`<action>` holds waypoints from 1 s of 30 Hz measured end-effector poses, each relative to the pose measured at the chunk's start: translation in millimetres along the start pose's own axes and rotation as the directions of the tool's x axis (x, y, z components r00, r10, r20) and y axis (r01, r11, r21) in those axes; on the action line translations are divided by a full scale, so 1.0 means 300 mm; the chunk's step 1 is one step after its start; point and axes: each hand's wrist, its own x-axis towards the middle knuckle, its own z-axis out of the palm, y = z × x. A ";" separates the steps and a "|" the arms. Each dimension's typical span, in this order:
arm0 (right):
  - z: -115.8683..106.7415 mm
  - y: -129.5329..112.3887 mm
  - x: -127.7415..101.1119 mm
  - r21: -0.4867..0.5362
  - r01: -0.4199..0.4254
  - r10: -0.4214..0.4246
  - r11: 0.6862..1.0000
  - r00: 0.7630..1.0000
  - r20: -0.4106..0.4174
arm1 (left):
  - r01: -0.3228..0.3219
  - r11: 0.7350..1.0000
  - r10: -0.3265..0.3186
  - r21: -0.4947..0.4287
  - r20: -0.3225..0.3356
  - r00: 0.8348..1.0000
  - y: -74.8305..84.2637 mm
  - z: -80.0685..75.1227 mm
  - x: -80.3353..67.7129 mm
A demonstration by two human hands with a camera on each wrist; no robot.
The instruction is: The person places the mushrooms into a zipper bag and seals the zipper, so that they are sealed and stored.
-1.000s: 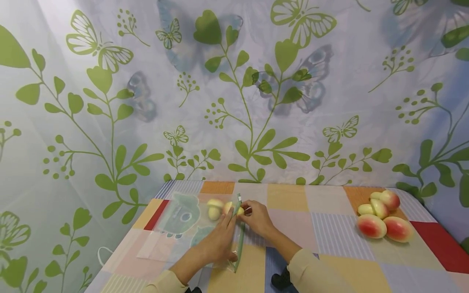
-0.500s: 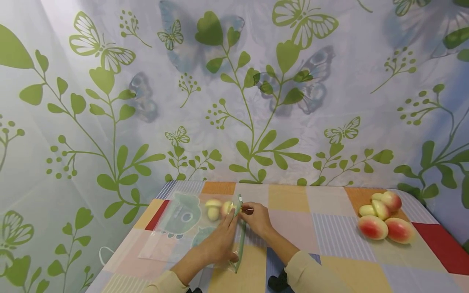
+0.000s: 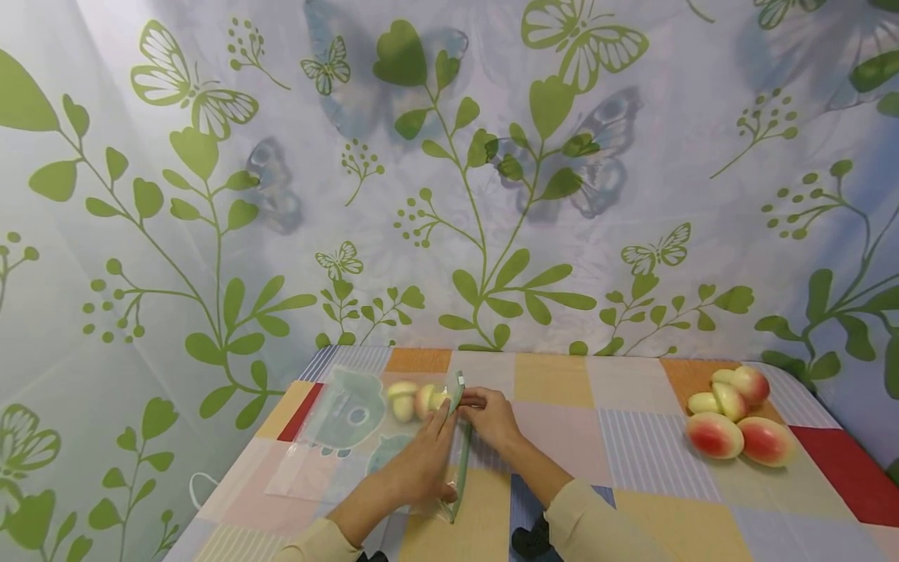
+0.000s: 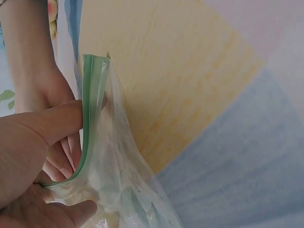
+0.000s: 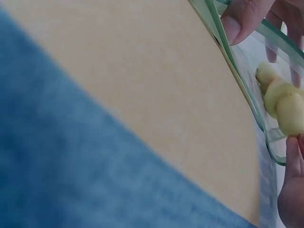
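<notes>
A clear zip bag (image 3: 309, 476) with green printed figures lies on the table, its green-edged mouth facing right. My left hand (image 3: 421, 460) lies across the mouth and grips its green strip (image 4: 90, 95) between thumb and fingers. Inside the bag are a toy mushroom (image 3: 403, 400) with a yellow cap and a second toy mushroom (image 3: 425, 396) beside it. At the mouth, my right hand (image 3: 492, 419) reaches in. Its fingertips (image 5: 292, 147) touch the pale end of a stem in the right wrist view. The head view hides these fingertips behind the strip and left fingers.
Several red-and-yellow toy mushrooms (image 3: 712, 435) lie in a group at the table's right side. A patchwork cloth (image 3: 562, 437) covers the table. A patterned curtain (image 3: 449, 195) hangs right behind it. A thin white loop (image 3: 200, 488) shows at the left table edge.
Both mushrooms in the bag have slid left, deeper inside. The yellow stem end seen at my right fingertips earlier has moved away from the mouth. My left hand has stayed in place.
</notes>
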 end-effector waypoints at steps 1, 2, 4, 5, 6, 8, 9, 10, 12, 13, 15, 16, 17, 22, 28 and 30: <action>0.001 0.003 0.001 0.026 -0.008 0.008 1.000 1.000 0.026 | 0.003 1.000 -0.003 -0.004 -0.001 1.000 0.000 0.000 0.000; 0.002 0.004 0.002 0.056 -0.023 0.020 0.998 0.998 0.055 | 0.006 1.000 -0.006 -0.006 -0.003 1.000 0.000 0.002 0.000; 0.004 0.006 0.003 0.098 -0.050 0.039 0.994 0.993 0.112 | 0.009 1.000 -0.009 -0.009 -0.004 1.000 -0.001 0.002 -0.001; 0.005 0.007 0.002 0.111 -0.065 0.050 0.992 0.990 0.135 | 0.010 1.000 -0.010 -0.009 -0.004 1.000 -0.001 0.003 -0.001; 0.005 0.008 0.002 0.116 -0.071 0.053 0.991 0.987 0.152 | 0.009 1.000 -0.009 -0.010 -0.005 1.000 -0.001 0.003 -0.002; 0.007 0.007 0.000 0.129 -0.091 0.068 0.987 0.983 0.173 | 0.002 1.000 -0.002 -0.015 -0.012 1.000 -0.003 0.006 -0.001; 0.007 0.006 -0.002 0.133 -0.097 0.072 0.986 0.982 0.176 | -0.003 1.000 0.003 -0.015 -0.016 1.000 -0.002 0.005 -0.001; 0.008 0.005 -0.003 0.137 -0.100 0.075 0.986 0.982 0.175 | -0.008 1.000 0.008 -0.014 -0.020 1.000 -0.002 0.005 0.000; 0.007 0.003 -0.006 0.138 -0.098 0.075 0.986 0.983 0.165 | -0.019 1.000 0.018 -0.014 -0.029 0.999 -0.002 0.007 0.002; 0.007 0.002 -0.007 0.137 -0.100 0.078 0.985 0.984 0.160 | -0.023 1.000 0.023 -0.015 -0.032 0.999 -0.001 0.008 0.003; 0.005 -0.001 -0.009 0.131 -0.099 0.079 0.987 0.986 0.148 | -0.030 0.999 0.029 -0.011 -0.035 0.999 0.000 0.008 0.004; 0.004 -0.002 -0.010 0.125 -0.096 0.078 0.988 0.987 0.142 | -0.033 0.999 0.033 -0.009 -0.036 0.999 0.000 0.010 0.005; 0.004 -0.002 -0.011 0.125 -0.093 0.076 0.988 0.987 0.139 | -0.036 0.999 0.036 -0.010 -0.040 0.999 0.000 0.012 0.006; 0.005 -0.005 -0.014 0.108 -0.104 0.091 0.989 0.989 0.119 | -0.047 0.999 0.047 -0.002 -0.040 0.998 -0.001 0.014 0.008; 0.000 -0.010 -0.020 0.127 -0.116 0.095 0.985 0.982 0.165 | -0.028 0.999 0.028 -0.020 -0.016 0.999 -0.004 0.006 0.001; -0.008 -0.013 -0.022 0.138 -0.109 0.081 0.984 0.977 0.197 | -0.028 0.999 0.028 -0.015 -0.018 0.999 -0.005 0.001 -0.001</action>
